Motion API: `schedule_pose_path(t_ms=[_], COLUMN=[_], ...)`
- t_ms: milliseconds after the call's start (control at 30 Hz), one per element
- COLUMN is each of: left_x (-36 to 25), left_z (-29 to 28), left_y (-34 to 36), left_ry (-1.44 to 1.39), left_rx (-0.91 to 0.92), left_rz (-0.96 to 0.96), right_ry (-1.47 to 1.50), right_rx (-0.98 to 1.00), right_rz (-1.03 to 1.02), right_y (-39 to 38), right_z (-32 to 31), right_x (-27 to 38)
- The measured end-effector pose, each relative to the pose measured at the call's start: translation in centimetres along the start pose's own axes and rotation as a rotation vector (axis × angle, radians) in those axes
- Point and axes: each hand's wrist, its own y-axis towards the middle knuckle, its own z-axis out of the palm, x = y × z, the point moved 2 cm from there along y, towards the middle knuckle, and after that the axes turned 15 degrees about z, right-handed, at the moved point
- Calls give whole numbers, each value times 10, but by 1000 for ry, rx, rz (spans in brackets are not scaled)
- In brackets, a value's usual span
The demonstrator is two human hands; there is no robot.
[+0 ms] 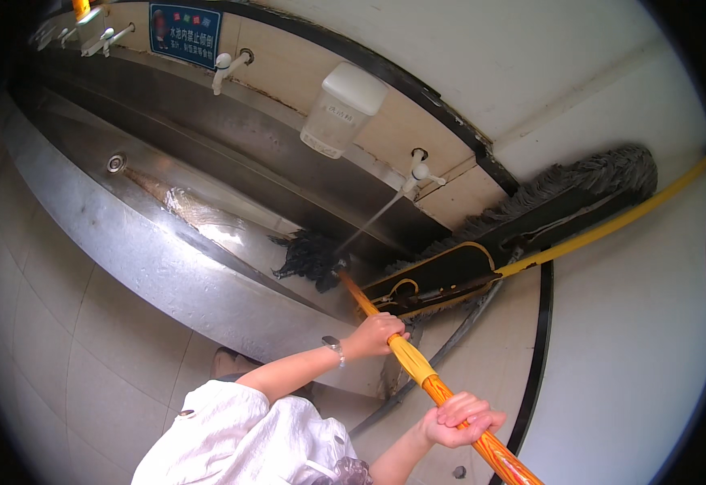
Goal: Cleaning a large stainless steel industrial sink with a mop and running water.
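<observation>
Both my hands are closed around the orange handle of a mop (358, 293). My left hand (374, 335) grips lower down, just above the yellow sleeve's sink-side end. Farther up the handle, past the yellow sleeve, is my right hand (464, 420). The dark, wet mop head (311, 257) rests in the long metal sink (126, 230). A thin stream of water runs down from the white tap (419, 171) to where the head joins the handle.
Two wide grey dust mops (587, 174), one with a yellow pole (611, 237), lean at the sink's right end. A white dispenser box (343, 109), more taps (227, 71) and a blue sign (185, 35) are on the wall. A grey drain (116, 163) lies in the sink bottom.
</observation>
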Motion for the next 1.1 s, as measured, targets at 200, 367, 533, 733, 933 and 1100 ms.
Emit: schedule_pose_path(t_ms=[200,367,533,733,933,1100], left_x=[0,1,2,2,0,0], left_z=[1,1,2,2,1,2], left_y=[-1,-1,-2,-2,-2,-2], left_ry=[14,-15,-16,-16,0,-18], left_rx=[10,-34,-33,-25,9,-16], left_rz=[6,29,27,16,3,12], right_ry=[-2,1,7,-2,-1,-9], right_rx=[7,-4,-1,0,1,1], right_rz=[-4,1,-1,1,-4,1], right_y=[0,0,-1,-2,-3,-3], right_z=[1,1,0,0,-1,-1], right_x=[1,1,0,1,1,1])
